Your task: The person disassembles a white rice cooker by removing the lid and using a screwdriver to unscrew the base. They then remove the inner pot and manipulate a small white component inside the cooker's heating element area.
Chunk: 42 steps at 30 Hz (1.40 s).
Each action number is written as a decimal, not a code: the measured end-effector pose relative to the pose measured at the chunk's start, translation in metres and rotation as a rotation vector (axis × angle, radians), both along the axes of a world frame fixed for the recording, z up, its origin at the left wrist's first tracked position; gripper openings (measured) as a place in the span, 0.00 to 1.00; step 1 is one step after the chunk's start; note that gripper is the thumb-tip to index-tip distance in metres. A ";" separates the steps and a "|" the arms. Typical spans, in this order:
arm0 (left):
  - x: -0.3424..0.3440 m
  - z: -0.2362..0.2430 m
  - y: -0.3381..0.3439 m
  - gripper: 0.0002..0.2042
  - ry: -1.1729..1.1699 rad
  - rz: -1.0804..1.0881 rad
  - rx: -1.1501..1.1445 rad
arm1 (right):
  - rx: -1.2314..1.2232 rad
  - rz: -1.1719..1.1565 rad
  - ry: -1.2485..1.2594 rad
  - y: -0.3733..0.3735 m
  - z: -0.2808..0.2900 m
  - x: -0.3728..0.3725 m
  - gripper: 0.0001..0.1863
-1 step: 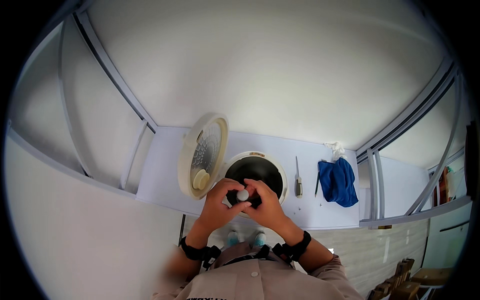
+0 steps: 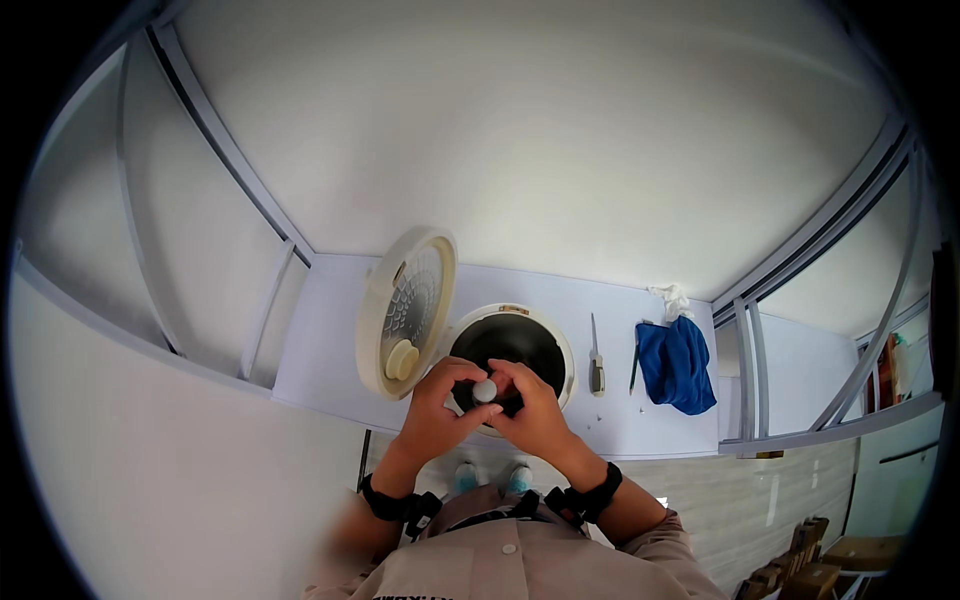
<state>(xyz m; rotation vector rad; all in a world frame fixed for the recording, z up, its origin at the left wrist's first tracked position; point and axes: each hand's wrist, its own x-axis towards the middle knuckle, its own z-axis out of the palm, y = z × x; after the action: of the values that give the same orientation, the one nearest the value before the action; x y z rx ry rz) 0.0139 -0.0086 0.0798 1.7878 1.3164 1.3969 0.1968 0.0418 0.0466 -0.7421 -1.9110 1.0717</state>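
Note:
Both my hands meet over the near side of a white rice cooker [image 2: 566, 335], whose dark inside faces up. Between my left hand [image 2: 441, 401] and my right hand [image 2: 527, 405] is a small, round, grey-topped piece [image 2: 485, 391]. Thumbs and fingertips of both hands close around it from either side. My fingers hide its lower part, so its exact kind does not show. The cooker's lid [image 2: 375, 330] stands swung up at the left, its perforated metal inner plate turned toward the cooker.
Right of the cooker lies a screwdriver [image 2: 597, 372] with small bits, perhaps screws, near its handle. Farther right are a thin dark tool [image 2: 634, 368], a blue cloth [image 2: 676, 367] and a crumpled white tissue [image 2: 672, 297]. Grey frame bars [image 2: 745, 370] border the white table [image 2: 320, 350].

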 end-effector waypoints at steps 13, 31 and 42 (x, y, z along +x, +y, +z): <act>-0.002 -0.002 0.006 0.25 0.037 0.003 -0.008 | 0.088 0.008 -0.021 0.004 0.021 0.002 0.38; -0.006 -0.002 0.014 0.25 0.025 -0.109 0.068 | 0.069 0.133 -0.047 0.011 0.018 0.004 0.49; -0.007 0.006 0.025 0.22 -0.033 -0.137 0.102 | 0.065 -0.021 -0.005 0.010 0.017 0.002 0.39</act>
<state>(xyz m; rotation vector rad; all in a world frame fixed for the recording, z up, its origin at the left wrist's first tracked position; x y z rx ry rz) 0.0066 0.0168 0.0856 1.8747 1.1014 1.4340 0.1983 0.0516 0.0632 -0.7272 -1.9288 0.9911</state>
